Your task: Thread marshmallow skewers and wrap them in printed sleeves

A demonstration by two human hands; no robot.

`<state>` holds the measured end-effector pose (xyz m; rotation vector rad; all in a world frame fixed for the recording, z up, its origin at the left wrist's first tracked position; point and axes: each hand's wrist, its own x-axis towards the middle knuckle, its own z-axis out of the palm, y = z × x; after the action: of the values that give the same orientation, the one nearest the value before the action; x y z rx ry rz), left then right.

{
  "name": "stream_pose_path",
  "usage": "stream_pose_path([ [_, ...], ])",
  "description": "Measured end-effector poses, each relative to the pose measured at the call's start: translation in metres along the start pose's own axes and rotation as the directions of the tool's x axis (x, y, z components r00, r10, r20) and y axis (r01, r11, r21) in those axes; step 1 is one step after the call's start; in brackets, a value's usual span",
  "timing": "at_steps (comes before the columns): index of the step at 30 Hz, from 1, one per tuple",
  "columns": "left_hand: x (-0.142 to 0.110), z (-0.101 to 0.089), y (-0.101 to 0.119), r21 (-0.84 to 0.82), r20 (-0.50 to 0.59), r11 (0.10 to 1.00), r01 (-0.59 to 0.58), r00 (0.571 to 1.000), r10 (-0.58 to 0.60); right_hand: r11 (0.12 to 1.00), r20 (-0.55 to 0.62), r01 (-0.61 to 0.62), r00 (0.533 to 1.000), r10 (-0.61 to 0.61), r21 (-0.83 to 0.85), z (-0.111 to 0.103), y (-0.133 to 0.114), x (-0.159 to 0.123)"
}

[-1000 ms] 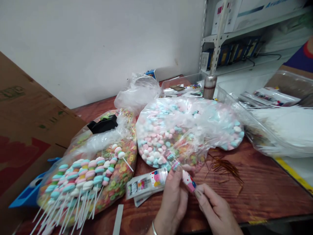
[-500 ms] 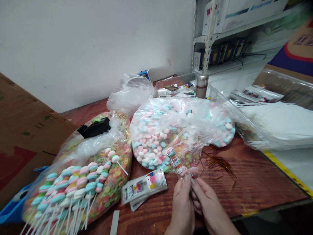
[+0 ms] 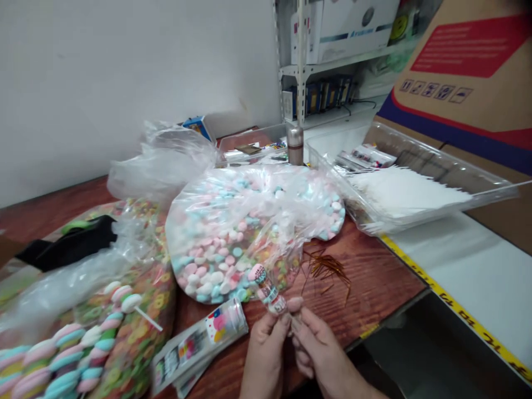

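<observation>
My left hand [image 3: 266,343] is closed in a pinch round the lower end of a marshmallow skewer [image 3: 267,288] in a clear printed wrapper, its top tilted away to the left. Against it, my right hand [image 3: 311,341] has its fingertips pressed together by the wrapper's gathered neck; what they pinch is hidden. Copper-coloured twist ties [image 3: 330,269] lie loose beyond my right hand. To the left rests a stack of flat printed clear bags [image 3: 199,346]. A big clear bag of pink, white and blue marshmallows [image 3: 211,260] lies just past the skewer.
Marshmallow skewers [image 3: 68,354] lie on a bag of ring-shaped sweets [image 3: 145,327] at left, near a black object [image 3: 75,241]. A clear tub [image 3: 440,213] with white sticks [image 3: 403,191] stands right. Yellow tape [image 3: 457,310] edges the white surface; a carton [image 3: 465,83] rises behind.
My view has swung right, so the scene has slid left and more of the tub and carton shows. Both hands stay together at the wrapped skewer's lower end.
</observation>
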<state>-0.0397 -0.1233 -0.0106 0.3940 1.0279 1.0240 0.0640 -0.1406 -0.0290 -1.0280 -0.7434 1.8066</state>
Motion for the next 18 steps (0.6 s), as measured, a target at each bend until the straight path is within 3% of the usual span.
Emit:
stream_pose_path([
  [2, -0.004, 0.002, -0.002, -0.11, 0.055, 0.992, 0.061, 0.997, -0.055, 0.981, 0.118, -0.138, 0.985, 0.122, 0.138, 0.0, 0.003, 0.001],
  [5, -0.004, -0.002, -0.002, -0.204, 0.087, 0.975, 0.087, 0.994, -0.07, 0.976, 0.255, -0.191, 0.954, 0.16, 0.102, -0.006, -0.001, -0.002],
  [7, 0.0, -0.008, 0.001, -0.176, 0.036, 0.984, 0.029, 0.999, -0.023, 0.993, 0.238, -0.102, 0.965, 0.114, -0.062, -0.014, -0.01, -0.003],
  [8, 0.004, -0.013, 0.004, -0.133, -0.013, 0.991, -0.03, 1.0, 0.029, 0.967, 0.162, -0.002, 0.986, 0.044, -0.254, -0.019, -0.016, -0.003],
  [9, 0.007, -0.018, 0.007, -0.07, -0.065, 0.992, -0.103, 0.993, 0.098, 0.852, 0.07, 0.084, 0.996, -0.056, -0.516, -0.023, -0.021, -0.001],
  [10, 0.01, -0.023, 0.01, 0.009, -0.109, 0.984, -0.178, 0.978, 0.178, 0.626, -0.007, 0.112, 0.983, -0.184, -0.772, -0.027, -0.025, 0.001],
  [11, 0.012, -0.029, 0.013, 0.097, -0.142, 0.966, -0.24, 0.957, 0.252, 0.366, -0.051, 0.063, 0.955, -0.293, -0.928, -0.03, -0.028, 0.006],
  [12, 0.013, -0.033, 0.015, 0.186, -0.163, 0.942, -0.279, 0.937, 0.309, 0.151, -0.072, -0.017, 0.927, -0.369, -0.988, -0.032, -0.03, 0.011],
  [13, 0.014, -0.037, 0.018, 0.27, -0.175, 0.915, -0.301, 0.919, 0.353, 0.03, -0.091, -0.087, 0.913, -0.397, -0.996, -0.033, -0.031, 0.017],
  [14, 0.013, -0.039, 0.02, 0.347, -0.175, 0.884, -0.313, 0.905, 0.389, -0.028, -0.107, -0.13, 0.907, -0.408, -0.991, -0.034, -0.03, 0.023],
  [18, 0.003, -0.04, 0.03, 0.585, -0.09, 0.711, -0.391, 0.84, 0.536, -0.09, -0.106, -0.164, 0.883, -0.457, -0.982, -0.036, -0.025, 0.042],
])
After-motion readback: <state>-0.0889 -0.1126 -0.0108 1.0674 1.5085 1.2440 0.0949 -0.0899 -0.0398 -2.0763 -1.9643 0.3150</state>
